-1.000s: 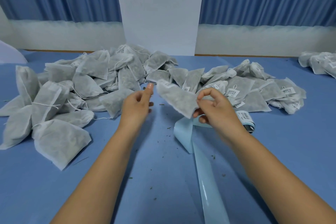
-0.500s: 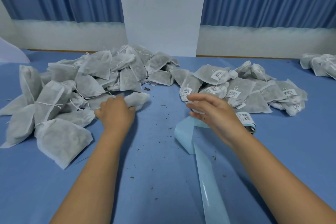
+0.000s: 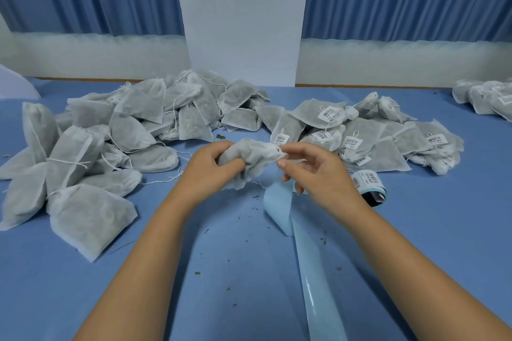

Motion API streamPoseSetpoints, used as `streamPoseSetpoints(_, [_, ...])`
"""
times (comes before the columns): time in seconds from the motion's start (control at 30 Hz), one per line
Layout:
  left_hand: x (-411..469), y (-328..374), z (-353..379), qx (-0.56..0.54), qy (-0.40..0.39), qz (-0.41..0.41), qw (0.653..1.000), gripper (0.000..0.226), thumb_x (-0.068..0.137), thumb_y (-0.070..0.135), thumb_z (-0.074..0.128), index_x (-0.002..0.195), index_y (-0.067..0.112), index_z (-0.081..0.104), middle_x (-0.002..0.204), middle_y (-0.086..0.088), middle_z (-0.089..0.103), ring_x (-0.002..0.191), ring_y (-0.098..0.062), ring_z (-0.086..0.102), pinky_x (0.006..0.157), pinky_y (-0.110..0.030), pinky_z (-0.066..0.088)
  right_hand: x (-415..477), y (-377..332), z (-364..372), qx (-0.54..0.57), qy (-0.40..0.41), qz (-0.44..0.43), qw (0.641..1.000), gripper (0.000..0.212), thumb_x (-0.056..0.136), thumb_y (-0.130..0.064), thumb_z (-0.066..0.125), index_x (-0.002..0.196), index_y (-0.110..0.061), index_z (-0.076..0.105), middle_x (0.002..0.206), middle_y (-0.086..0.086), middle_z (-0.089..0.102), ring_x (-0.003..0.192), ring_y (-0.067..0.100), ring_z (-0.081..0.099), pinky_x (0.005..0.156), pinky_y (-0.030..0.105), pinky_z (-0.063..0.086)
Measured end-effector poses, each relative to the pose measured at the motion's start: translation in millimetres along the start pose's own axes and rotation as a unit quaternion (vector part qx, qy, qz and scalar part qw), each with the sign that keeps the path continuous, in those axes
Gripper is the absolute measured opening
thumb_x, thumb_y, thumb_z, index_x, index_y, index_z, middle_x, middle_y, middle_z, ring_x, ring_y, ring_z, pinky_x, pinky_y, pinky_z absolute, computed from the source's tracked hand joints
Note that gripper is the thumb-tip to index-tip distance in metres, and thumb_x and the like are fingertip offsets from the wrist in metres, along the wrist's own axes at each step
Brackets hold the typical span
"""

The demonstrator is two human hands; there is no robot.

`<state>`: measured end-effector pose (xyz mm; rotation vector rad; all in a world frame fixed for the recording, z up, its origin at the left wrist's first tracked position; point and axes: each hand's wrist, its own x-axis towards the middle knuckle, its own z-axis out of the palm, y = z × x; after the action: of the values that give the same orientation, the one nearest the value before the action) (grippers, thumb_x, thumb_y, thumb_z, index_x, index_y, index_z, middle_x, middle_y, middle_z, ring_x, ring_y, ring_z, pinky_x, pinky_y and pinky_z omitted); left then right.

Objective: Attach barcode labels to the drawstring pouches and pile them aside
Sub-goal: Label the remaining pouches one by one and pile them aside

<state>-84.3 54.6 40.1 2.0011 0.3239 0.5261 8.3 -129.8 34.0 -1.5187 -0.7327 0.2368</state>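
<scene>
Looking from the left, I see a big heap of grey-white pouches (image 3: pixel 119 147) on the blue table (image 3: pixel 69 285). They lie on top of each other, and thin white strings stick out from them.

Next comes the left hand (image 3: pixel 210 171). Its fingers are curled tight round one pouch (image 3: pixel 249 163) and squeeze the left part of it. This pouch is up off the table, in the middle, between the two hands, and it looks all scrunched. Little dark crumbs (image 3: pixel 197 273) dot the table below the arms.

The right hand (image 3: pixel 318 174) is at the other end of the pouch. Its thumb and first finger pinch the right tip, and its other fingers are bent loosely below.

Under the right hand a shiny light-blue strip (image 3: pixel 313 271) runs along the table toward me, with a loop at its far end. Just right of that hand a roll of barcode labels (image 3: pixel 370 183) lies on the table.

Behind the roll is a second heap of pouches (image 3: pixel 388 147), and these have small white barcode tags (image 3: pixel 328 113) on them. Far right, at the edge of my view, sits another small heap (image 3: pixel 487 97), well apart from the rest.
</scene>
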Motion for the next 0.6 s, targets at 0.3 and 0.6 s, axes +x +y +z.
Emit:
streamPoseSetpoints(0.3, [-8,1,9,0.091,-0.087,0.116,0.985,0.064,0.072,0.038,0.081,0.132,0.033,0.058,0.131,0.023,0.056,0.123,0.01,0.047,0.102,-0.007,0.031,-3,2,5,0.017,-0.036,-0.01,0.999,0.013,0.09,-0.004,0.066,0.084,-0.014,0.072,0.069,0.002,0.071,0.059,0.012,0.065,0.059,0.021,0.054])
streamPoseSetpoints(0.6, [-11,13,10,0.072,-0.03,0.25,0.965,0.036,0.082,0.036,0.075,0.117,0.036,0.067,0.12,0.018,0.067,0.118,-0.002,0.058,0.113,-0.03,0.034,-7,-9,4,-0.017,-0.06,-0.041,0.997,0.016,0.091,-0.003,0.065,0.085,-0.017,0.071,0.064,-0.006,0.067,0.054,0.005,0.058,0.054,0.014,0.046])
